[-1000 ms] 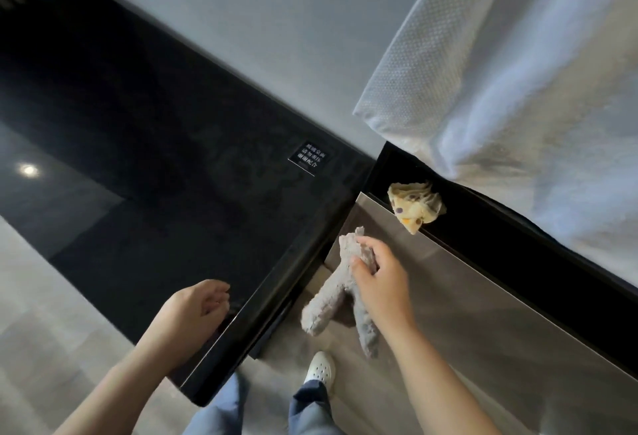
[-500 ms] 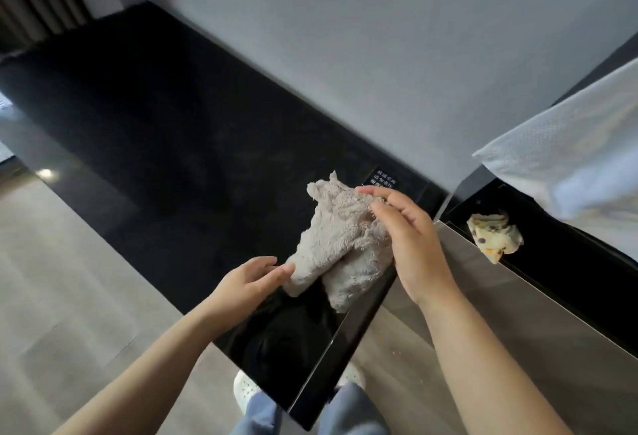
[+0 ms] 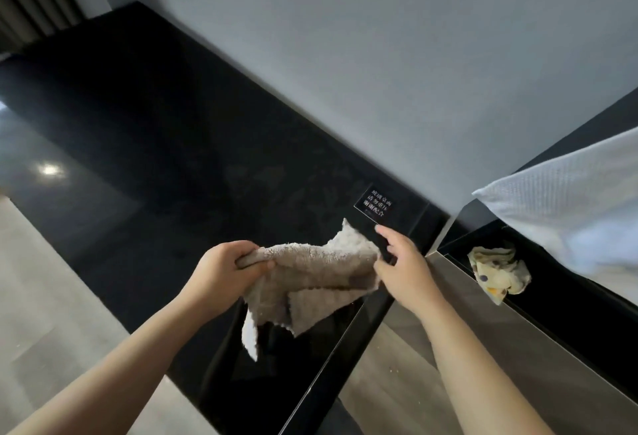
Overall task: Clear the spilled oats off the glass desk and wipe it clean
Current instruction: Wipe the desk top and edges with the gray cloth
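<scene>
Left hand (image 3: 224,272) has a firm fistful of the cloth (image 3: 310,272), fingers curled tight round one bunched end. The grey cloth hangs in the air between both hands, just above the near corner of the glass desk (image 3: 155,144), with one flap dangling down toward the glass.

Right hand (image 3: 404,269) is at the other end. Its fingers reach forward fairly straight and the cloth's edge runs in behind the thumb side, but the palm faces away, so I can't tell whether it pinches the cloth or only touches it.

The desk top is black and glossy. There is a bright light glare (image 3: 50,169) far left and faint cloudy smears (image 3: 262,176) mid-surface, and it is too dark to tell whether oats lie on it. A few pale specks (image 3: 393,370) show on the floor (image 3: 407,396) beside the desk's corner, too small to identify.

A small label (image 3: 378,202) sits on the glass near the wall (image 3: 345,55), its print too fine to read. On a dark ledge (image 3: 569,300) to the right lies a crumpled yellowish wad (image 3: 497,272) with dark dots, either cloth or paper. White bedding (image 3: 569,210) above it is cut off by the frame edge.
</scene>
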`<state>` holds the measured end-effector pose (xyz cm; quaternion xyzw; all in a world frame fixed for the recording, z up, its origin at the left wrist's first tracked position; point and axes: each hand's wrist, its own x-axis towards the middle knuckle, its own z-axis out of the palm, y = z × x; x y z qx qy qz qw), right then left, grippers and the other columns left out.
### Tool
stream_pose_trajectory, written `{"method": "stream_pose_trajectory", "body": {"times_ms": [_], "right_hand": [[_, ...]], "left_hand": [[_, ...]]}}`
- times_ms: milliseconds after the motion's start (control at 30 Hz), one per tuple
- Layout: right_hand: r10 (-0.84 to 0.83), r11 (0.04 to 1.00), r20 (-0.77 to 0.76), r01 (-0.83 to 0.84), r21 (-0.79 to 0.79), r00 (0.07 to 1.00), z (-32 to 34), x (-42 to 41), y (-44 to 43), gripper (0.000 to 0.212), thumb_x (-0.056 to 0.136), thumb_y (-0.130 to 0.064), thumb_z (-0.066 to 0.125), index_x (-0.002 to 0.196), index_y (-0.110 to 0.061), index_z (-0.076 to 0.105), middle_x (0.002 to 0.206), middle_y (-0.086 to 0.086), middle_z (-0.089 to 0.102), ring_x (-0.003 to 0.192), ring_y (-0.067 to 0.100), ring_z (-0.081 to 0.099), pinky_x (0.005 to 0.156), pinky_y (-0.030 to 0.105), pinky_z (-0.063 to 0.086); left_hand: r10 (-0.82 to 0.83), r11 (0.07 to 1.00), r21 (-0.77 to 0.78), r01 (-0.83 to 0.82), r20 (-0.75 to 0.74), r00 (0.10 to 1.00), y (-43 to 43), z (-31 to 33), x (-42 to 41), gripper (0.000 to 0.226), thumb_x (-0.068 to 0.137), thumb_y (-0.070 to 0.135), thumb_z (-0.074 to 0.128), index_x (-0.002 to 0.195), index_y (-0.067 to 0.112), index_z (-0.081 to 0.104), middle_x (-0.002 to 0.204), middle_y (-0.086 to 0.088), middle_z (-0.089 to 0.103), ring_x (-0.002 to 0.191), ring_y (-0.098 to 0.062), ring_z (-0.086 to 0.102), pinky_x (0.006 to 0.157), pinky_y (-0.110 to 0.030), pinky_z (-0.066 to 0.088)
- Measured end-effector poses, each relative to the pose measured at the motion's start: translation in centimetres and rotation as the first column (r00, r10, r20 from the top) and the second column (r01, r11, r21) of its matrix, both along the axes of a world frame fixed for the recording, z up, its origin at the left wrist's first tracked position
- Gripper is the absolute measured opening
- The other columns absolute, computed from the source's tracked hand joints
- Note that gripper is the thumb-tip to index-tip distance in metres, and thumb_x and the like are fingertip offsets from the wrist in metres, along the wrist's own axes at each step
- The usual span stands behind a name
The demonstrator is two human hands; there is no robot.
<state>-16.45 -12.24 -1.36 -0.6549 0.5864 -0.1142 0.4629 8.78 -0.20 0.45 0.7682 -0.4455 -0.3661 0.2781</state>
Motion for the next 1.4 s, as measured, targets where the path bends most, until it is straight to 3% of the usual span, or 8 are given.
{"method": "stream_pose_trajectory", "body": {"times_ms": [333, 467, 667, 900, 1000, 1100, 1233, 1400], "right_hand": [[0.24, 0.969, 0.315, -0.208, -0.133, 0.918, -3.7, 1.7, -0.3, 0.029, 0.079, -0.014, 0.076, 0.1, -0.033, 0.067, 0.107, -0.015, 0.066, 0.11, -0.003, 0.056, 0.104, 0.021, 0.039], [0.055, 0.998, 0.369, -0.059, 0.0, 0.928, -2.9, 0.4, -2.2, 0.015, 0.093, -0.023, 0.063, 0.082, -0.013, 0.065, 0.074, 0.002, 0.063, 0.069, 0.011, 0.057, 0.066, 0.023, 0.045], [-0.575, 0.816, 0.472, 0.428, 0.389, 0.668, -2.3, -1.5, -4.2, 0.006, 0.085, -0.015, 0.07, 0.085, -0.01, 0.069, 0.084, 0.009, 0.07, 0.081, 0.02, 0.066, 0.079, 0.031, 0.054], [-0.694, 0.657, 0.321, 0.749, -0.083, 0.644, -2.8, -3.8, -4.9, 0.014, 0.087, -0.019, 0.068, 0.101, -0.018, 0.069, 0.099, -0.004, 0.069, 0.092, 0.007, 0.064, 0.085, 0.024, 0.051], [-0.545, 0.771, 0.259, 0.598, -0.219, 0.797, -4.3, -1.8, -4.7, 0.022, 0.088, -0.024, 0.065, 0.11, -0.019, 0.067, 0.104, -0.01, 0.067, 0.096, 0.002, 0.06, 0.084, 0.009, 0.043], [-0.181, 0.943, -0.023, 0.167, -0.287, 0.983, -8.5, 1.1, -4.3, 0.045, 0.085, -0.038, 0.066, 0.126, -0.02, 0.06, 0.127, -0.003, 0.059, 0.123, 0.017, 0.049, 0.106, 0.034, 0.038], [0.128, 0.92, -0.513, -0.295, -0.258, 0.849, -12.9, 3.1, -2.9, 0.073, 0.074, -0.056, 0.07, 0.137, -0.023, 0.05, 0.149, 0.0, 0.041, 0.141, 0.036, 0.026, 0.105, 0.065, 0.028], [0.109, 0.81, -0.607, -0.424, -0.405, 0.787, -14.4, 1.3, -3.1, 0.05, 0.083, -0.049, 0.062, 0.126, -0.026, 0.058, 0.135, -0.001, 0.053, 0.118, 0.032, 0.05, 0.077, 0.051, 0.049]], "left_hand": [[-0.187, 0.981, -0.049, 0.188, 0.01, 0.982, -6.6, 3.4, -3.1, 0.017, 0.085, 0.025, 0.07, 0.074, 0.013, 0.065, 0.069, -0.008, 0.059, 0.056, -0.005, 0.049, 0.052, -0.028, 0.043], [-0.06, 0.997, -0.043, 0.066, 0.12, 0.991, -8.1, 3.2, -2.1, 0.029, 0.087, 0.035, 0.065, 0.066, 0.016, 0.062, 0.061, -0.005, 0.058, 0.051, -0.004, 0.047, 0.05, -0.028, 0.042], [-0.089, 0.994, 0.08, 0.077, 0.16, 0.983, -9.5, -1.2, -4.3, 0.046, 0.088, 0.045, 0.061, 0.071, 0.002, 0.058, 0.067, -0.005, 0.056, 0.059, -0.018, 0.05, 0.054, -0.029, 0.038], [-0.466, 0.847, 0.189, 0.497, -0.185, 0.865, -9.9, -4.7, -10.1, 0.024, 0.093, 0.041, 0.055, 0.094, 0.022, 0.07, 0.088, 0.011, 0.063, 0.079, -0.001, 0.058, 0.078, -0.023, 0.047], [-0.394, 0.871, 0.232, 0.433, -0.196, 0.898, -9.0, -5.7, -9.5, 0.022, 0.094, 0.035, 0.056, 0.112, 0.035, 0.068, 0.104, 0.019, 0.067, 0.095, 0.003, 0.061, 0.088, -0.018, 0.047], [-0.297, 0.919, 0.274, 0.284, 0.008, 0.955, -7.6, -6.7, -5.6, 0.023, 0.093, 0.029, 0.058, 0.114, 0.027, 0.068, 0.109, 0.015, 0.064, 0.101, -0.004, 0.061, 0.092, -0.022, 0.046], [-0.193, 0.937, 0.322, 0.133, 0.162, 0.968, -5.2, -7.4, -0.2, 0.021, 0.09, 0.025, 0.061, 0.11, 0.023, 0.069, 0.104, 0.007, 0.063, 0.096, -0.011, 0.063, 0.089, -0.028, 0.048], [-0.149, 0.952, 0.291, 0.091, 0.184, 0.972, -4.9, -7.7, 1.7, 0.02, 0.09, 0.021, 0.062, 0.108, 0.019, 0.07, 0.1, 0.007, 0.062, 0.086, -0.004, 0.062, 0.08, -0.02, 0.043]]}}
